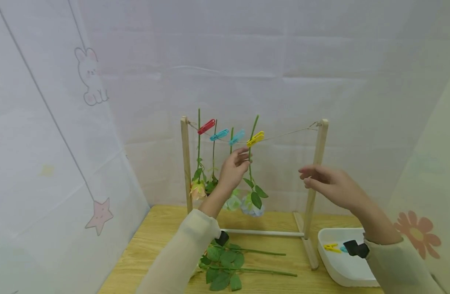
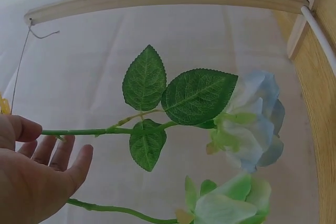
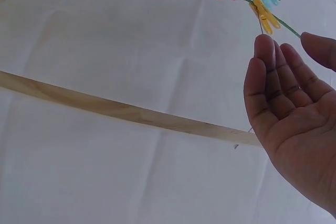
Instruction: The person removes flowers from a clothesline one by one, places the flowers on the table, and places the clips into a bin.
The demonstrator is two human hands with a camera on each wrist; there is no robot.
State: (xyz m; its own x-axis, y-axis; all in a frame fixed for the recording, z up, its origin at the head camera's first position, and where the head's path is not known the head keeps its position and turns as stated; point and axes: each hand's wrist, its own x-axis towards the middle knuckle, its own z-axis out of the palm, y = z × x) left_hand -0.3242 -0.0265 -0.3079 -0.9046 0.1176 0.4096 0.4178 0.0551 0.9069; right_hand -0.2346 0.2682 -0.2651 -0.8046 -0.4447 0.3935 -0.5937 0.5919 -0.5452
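Note:
My left hand point(image 1: 233, 169) is at the green stem of an upside-down pale blue flower point(image 2: 257, 119), just below the yellow clothespin point(image 1: 255, 139) that clips this stem to a string. In the left wrist view the thumb overlaps the stem and the other fingers spread loosely below it. My right hand point(image 1: 331, 183) is in the air near the right post, holding nothing, its fingers slightly bent. Left of the yellow clothespin, a red clothespin point(image 1: 206, 126) and two blue clothespins point(image 1: 219, 135) hold more stems, among them a peach flower point(image 1: 198, 190) and a pale green flower point(image 2: 231, 203).
The string runs between two wooden posts point(image 1: 317, 163), joined low down by a white rod point(image 1: 261, 233). Leafy stems point(image 1: 225, 261) lie on the wooden table point(image 1: 136, 261) in front. At right stands a white tray point(image 1: 348, 277) with yellow and blue clothespins inside.

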